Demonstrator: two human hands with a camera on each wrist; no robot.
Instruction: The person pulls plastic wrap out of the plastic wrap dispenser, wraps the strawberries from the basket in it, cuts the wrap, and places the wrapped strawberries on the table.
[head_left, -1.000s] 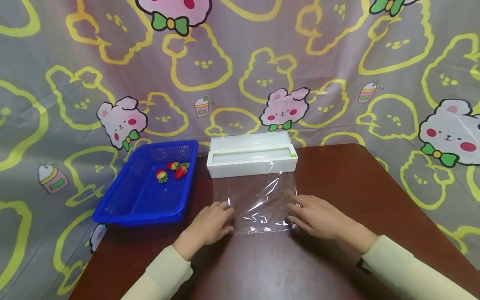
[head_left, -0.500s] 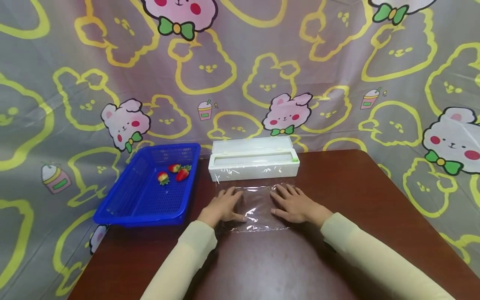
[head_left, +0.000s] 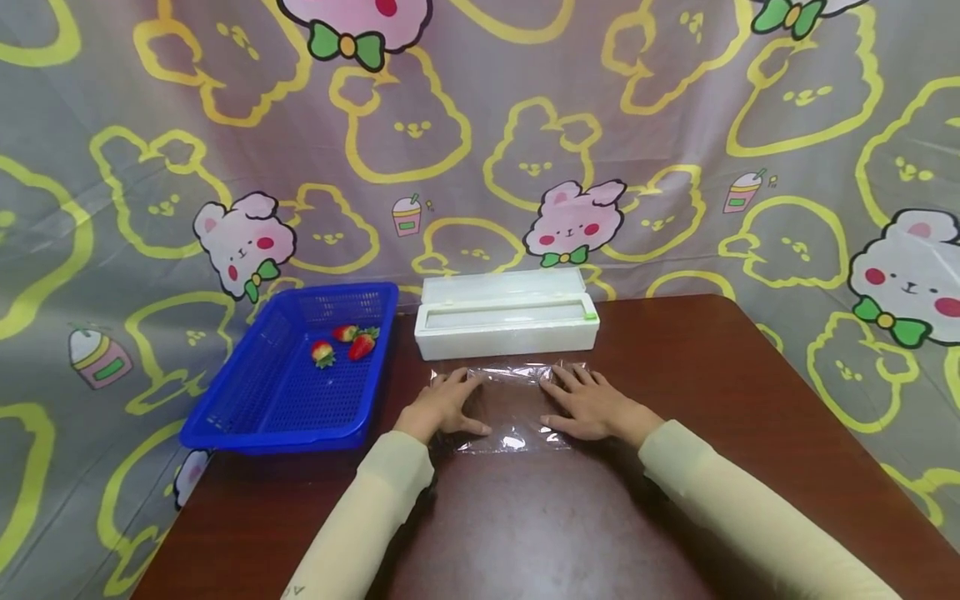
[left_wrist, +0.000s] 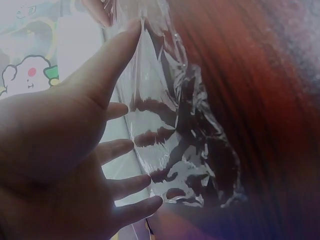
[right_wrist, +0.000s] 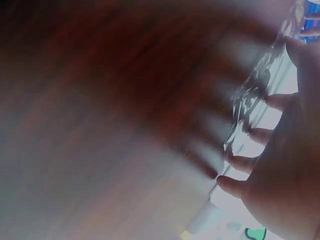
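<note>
A sheet of clear cling film point(head_left: 512, 408) lies on the brown table in the head view, shiny and creased along its far edge. My left hand point(head_left: 442, 407) rests on its left side with fingers spread. On the right side my right hand point(head_left: 596, 404) touches the film, its fingers spread too. The left wrist view shows straight fingertips pressing the wrinkled film point(left_wrist: 160, 140), and the thumb reaches along it. In the right wrist view the fingertips line the film's crinkled edge point(right_wrist: 245, 107). Just beyond the hands stands a white cling film box point(head_left: 508, 340) with its lid raised.
A blue plastic basket point(head_left: 378, 367) stands on the left of the table point(head_left: 540, 533), with several strawberries, at least one lying at its right point(head_left: 362, 346). A green slider point(head_left: 591, 317) sits at the box's right end. A cartoon-patterned curtain point(head_left: 465, 150) hangs behind the table.
Both hands have moved forward and inward on the film, flattening out with fingers spread. The film that reached up to the box front now has its far edge bunched near the fingertips.
</note>
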